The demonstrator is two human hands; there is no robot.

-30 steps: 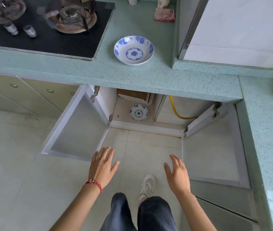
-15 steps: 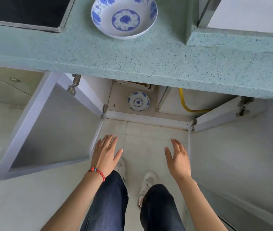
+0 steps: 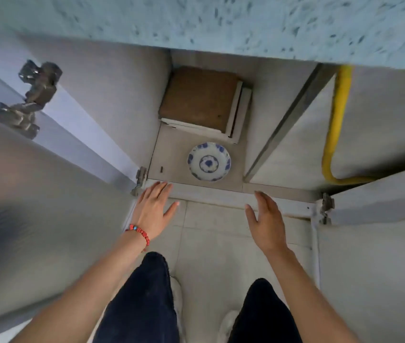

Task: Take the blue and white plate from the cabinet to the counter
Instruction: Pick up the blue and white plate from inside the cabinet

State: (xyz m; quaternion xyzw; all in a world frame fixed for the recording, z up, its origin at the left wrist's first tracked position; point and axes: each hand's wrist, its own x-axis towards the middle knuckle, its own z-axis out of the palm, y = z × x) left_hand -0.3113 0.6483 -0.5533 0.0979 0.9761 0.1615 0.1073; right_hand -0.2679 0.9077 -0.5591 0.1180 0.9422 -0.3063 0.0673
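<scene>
The blue and white plate (image 3: 209,161) is sat flat on the cabinet floor (image 3: 171,154), close to the front edge and roughly in the middle of the left compartment. Nothing is touching it. Right behind it, toward the back wall, a brown board (image 3: 196,100) is stacked on some white panels (image 3: 237,120), and the plate is just clear of their front edge. A tiny dark speck can be seen near the front left corner of that floor, but what it is can't be made out.

To the right of the plate a slanted divider (image 3: 285,120) splits the cabinet, and past it a yellow hose (image 3: 337,120) runs down the other compartment and bends along the bottom.

Both doors are swung wide open: the left door (image 3: 35,219) with its metal hinge (image 3: 29,100) up top, the right door (image 3: 374,268) hinged near the front sill (image 3: 221,194).

The left hand (image 3: 155,209), with a red bead bracelet (image 3: 140,232) on the wrist, is held over the sill near the left front corner, fingers spread, nothing in it. The right hand (image 3: 265,219) is held edge-on just short of the sill, thumb splayed out, also empty. Neither is touching the plate.

The speckled teal counter (image 3: 221,21) edge fills the top of the view, pretty blurred. Dark trousers (image 3: 142,305) and white shoes (image 3: 226,325) are seen on the tiled floor below.
</scene>
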